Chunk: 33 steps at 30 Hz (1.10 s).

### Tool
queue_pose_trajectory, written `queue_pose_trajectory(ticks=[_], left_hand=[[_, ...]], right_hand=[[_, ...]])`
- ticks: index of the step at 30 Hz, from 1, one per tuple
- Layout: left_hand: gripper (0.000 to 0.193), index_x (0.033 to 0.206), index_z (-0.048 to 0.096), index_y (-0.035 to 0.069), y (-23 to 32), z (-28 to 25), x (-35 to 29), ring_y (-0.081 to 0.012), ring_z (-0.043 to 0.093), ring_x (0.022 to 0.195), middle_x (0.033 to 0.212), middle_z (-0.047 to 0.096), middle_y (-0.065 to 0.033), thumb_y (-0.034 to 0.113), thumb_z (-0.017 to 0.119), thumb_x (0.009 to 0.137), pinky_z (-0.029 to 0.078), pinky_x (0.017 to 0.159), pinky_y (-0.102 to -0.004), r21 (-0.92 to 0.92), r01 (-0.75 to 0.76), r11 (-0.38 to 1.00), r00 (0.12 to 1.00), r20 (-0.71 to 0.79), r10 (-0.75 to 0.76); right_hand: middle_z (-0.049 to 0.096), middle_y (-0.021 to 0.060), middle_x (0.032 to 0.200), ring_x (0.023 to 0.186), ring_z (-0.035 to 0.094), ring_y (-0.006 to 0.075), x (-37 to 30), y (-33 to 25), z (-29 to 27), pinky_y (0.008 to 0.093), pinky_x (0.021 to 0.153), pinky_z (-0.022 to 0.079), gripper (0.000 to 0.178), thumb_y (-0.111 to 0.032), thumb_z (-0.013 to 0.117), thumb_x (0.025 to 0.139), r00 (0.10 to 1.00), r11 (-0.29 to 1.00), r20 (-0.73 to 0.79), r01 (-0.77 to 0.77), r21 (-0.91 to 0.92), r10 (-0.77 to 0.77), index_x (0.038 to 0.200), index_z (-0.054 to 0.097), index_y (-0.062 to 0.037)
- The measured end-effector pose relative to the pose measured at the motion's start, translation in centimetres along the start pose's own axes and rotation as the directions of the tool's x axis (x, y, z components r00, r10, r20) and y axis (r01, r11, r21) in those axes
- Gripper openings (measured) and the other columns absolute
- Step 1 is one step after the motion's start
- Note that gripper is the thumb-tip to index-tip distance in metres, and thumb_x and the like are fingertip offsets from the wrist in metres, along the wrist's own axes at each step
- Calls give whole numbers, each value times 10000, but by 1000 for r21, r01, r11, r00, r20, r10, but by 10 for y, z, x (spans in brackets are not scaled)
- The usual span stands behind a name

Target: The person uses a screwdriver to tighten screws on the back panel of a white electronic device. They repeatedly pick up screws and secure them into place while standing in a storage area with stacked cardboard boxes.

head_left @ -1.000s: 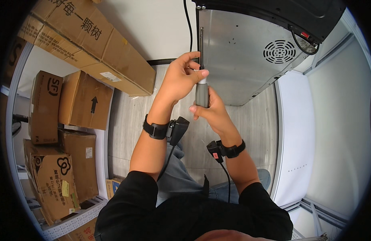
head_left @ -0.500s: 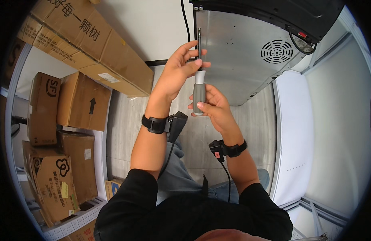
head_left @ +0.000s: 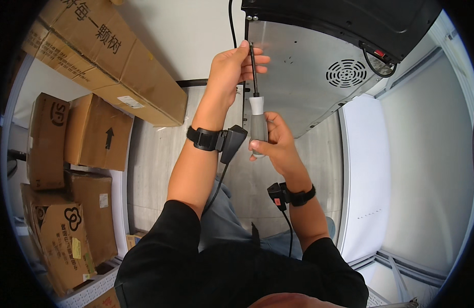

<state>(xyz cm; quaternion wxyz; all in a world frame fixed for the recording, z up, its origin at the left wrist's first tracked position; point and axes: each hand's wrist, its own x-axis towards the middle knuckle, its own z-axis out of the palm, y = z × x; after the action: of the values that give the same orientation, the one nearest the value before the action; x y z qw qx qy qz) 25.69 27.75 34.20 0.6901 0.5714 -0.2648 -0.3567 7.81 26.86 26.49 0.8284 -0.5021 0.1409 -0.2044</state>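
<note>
A screwdriver (head_left: 258, 123) with a grey and white handle and a long dark shaft points away from me, nearly upright in the head view. My right hand (head_left: 279, 146) is wrapped round the lower part of its handle, the thumb on top. My left hand (head_left: 228, 71) is at the far end of the shaft, thumb by the tip and the other fingers behind it. Any small piece at the tip is too small to make out. Just beyond the tool is the grey metal panel (head_left: 303, 56) of a large appliance with a black top (head_left: 344, 20).
A round vent (head_left: 346, 73) and a black power cord (head_left: 370, 61) are on the appliance. Cardboard boxes (head_left: 99, 131) fill a rack at left, and a long carton (head_left: 144, 87) stands behind them. A white panel (head_left: 365, 179) runs along the right. Grey plank floor (head_left: 160, 159) lies between.
My left hand has slid up the shaft, its thumb now at the tip. The screwdriver and right hand sit slightly lower in view. The view has shifted a little.
</note>
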Motion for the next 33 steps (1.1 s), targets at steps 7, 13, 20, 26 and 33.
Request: queue_pose_trajectory(ticks=[7,13,20,26,33], left_hand=[[308,886,640,24,-1,4,6,-119,625,588,752,688,-84,298,513,947,419,526,-223,49,-13,999,996,-89,17],[258,904,631,38,6,5,-6,-119,611,563,717,672,-74,260,504,943,402,511,-222,81,-8,997,997,-72,14],[222,1035,602,56,-19,49,-36,-160,657,642,792,671,-94,221,481,950,437,546,-223,174,-41,984,999,26,37],[244,1088,586,25,-108,77,-27,-196,680,754,961,669,-112,210,477,972,499,597,-245,129,101,987,986,118,-116],[261,1107,560,27,-193,202,-8,-153,653,809,1036,646,-97,239,493,971,505,673,-242,344,256,904,781,477,-403]], right_hand=[[541,86,1045,857,556,127,-1,2,6,271,573,560,555,8,702,753,996,980,-21,77,-184,-82,1183,352,-28],[524,93,1050,872,539,136,-10,1,3,284,580,559,541,-9,690,756,999,988,0,47,-150,-47,1187,363,-11],[588,115,929,738,566,157,-64,12,-48,284,581,483,455,-54,532,803,993,995,-121,3,98,8,1244,441,13],[597,103,867,657,536,137,-101,39,-133,261,557,411,399,-129,479,826,979,957,-168,-66,282,117,1197,481,17],[598,78,821,540,517,88,-190,65,-225,216,425,358,347,-237,570,880,881,935,-470,112,335,63,1122,506,3]])
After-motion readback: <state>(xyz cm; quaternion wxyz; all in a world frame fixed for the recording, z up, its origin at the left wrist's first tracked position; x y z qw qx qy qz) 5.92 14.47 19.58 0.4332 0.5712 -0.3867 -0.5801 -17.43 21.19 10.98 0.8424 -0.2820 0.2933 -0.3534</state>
